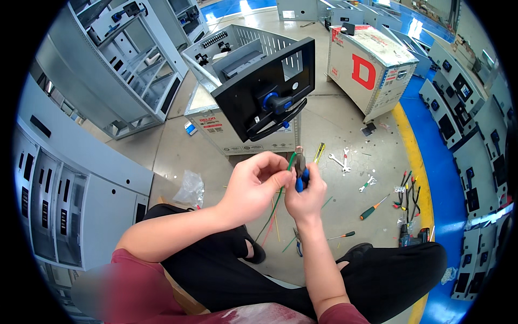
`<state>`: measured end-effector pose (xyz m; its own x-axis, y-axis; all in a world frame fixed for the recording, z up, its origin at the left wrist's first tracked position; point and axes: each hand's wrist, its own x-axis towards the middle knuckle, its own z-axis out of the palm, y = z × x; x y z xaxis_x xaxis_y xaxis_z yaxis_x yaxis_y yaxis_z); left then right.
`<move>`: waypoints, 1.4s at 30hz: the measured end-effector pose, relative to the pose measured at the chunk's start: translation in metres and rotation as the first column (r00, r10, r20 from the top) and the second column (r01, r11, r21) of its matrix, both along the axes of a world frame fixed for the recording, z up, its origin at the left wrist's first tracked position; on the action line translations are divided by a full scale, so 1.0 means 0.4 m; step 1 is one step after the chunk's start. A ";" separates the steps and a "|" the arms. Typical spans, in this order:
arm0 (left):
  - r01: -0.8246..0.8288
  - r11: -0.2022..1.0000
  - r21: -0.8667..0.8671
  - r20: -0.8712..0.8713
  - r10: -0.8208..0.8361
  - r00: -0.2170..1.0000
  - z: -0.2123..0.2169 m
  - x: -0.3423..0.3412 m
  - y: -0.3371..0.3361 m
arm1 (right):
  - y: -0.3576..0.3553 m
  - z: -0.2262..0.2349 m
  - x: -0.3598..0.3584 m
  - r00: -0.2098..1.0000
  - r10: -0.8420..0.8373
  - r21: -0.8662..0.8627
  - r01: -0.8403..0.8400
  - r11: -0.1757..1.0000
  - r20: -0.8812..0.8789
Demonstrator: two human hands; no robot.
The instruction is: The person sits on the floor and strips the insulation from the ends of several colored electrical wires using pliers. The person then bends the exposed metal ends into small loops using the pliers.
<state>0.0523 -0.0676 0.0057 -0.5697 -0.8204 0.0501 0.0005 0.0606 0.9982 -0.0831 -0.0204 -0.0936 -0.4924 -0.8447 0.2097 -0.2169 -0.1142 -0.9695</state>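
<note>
My left hand (258, 178) pinches a green wire (277, 202) between thumb and fingers, close to the wire's upper end. The rest of the wire hangs down toward the floor. In my right hand (306, 198) are blue-handled pliers (300, 171), gripped with the jaws pointing up and away from me. Those jaws meet the wire's tip, where a small copper-coloured piece (300, 148) shows; whether it is bare strand or a lug, I cannot tell. Just beyond both hands stands a grey metal enclosure (240, 35) with a black panel (234, 100) on its front, resting on a crate (210, 127).
On the floor at right lie wrenches (345, 161), a yellow cutter knife (320, 152), a screwdriver (368, 214), black cables (416, 197) and a cordless drill (413, 236). A clear plastic bag (191, 189) lies left. Tall cabinets (116, 70) and another crate (348, 70) stand around.
</note>
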 end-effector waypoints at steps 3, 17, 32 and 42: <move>-0.084 0.996 -0.024 0.016 0.084 0.996 -0.025 -0.019 -0.042 | -0.053 -0.072 -0.001 0.999 0.045 -0.007 -0.045 0.999 -0.025; -0.100 0.995 0.006 -0.053 0.100 0.994 -0.068 -0.009 -0.108 | 0.154 -0.848 -0.267 0.937 -0.068 0.901 0.347 0.259 -0.342; -0.102 0.992 -0.076 -0.063 0.098 0.993 0.059 -0.003 -0.071 | 0.422 -0.918 0.052 0.911 0.245 0.886 0.211 0.414 -0.331; -0.038 0.971 -0.235 -0.309 -0.037 0.950 0.066 0.042 -0.058 | 0.062 -0.694 -0.092 0.400 -0.195 0.340 -0.332 0.880 0.896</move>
<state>0.0690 -0.0906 0.0321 -0.4946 -0.7637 0.4149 0.3067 0.2933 0.9055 -0.1201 0.0046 -0.3713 -0.0957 -0.7381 -0.6679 0.7795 0.3617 -0.5114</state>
